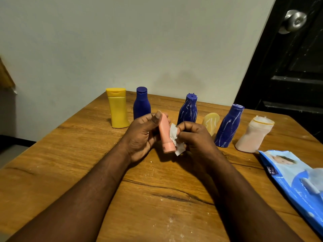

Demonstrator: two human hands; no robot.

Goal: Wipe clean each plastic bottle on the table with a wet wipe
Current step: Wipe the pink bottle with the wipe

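Note:
My left hand (142, 135) grips a small pink bottle (166, 135) above the table, cap end toward me. My right hand (194, 137) pinches a white wet wipe (174, 137) against the bottle's right side. Behind stand a yellow bottle (118, 108) and a clean blue bottle (142, 103) at the left. To the right stand a streaked blue bottle (188, 110), a small yellow bottle (210, 123) partly hidden by my right hand, another streaked blue bottle (228, 126) and a pale pink open bottle (253, 136).
A blue wet wipe pack (295, 180) lies at the right edge of the wooden table (70, 154), its flap open. A grey wall stands behind the table and a black door (288, 67) with a metal knob at the right.

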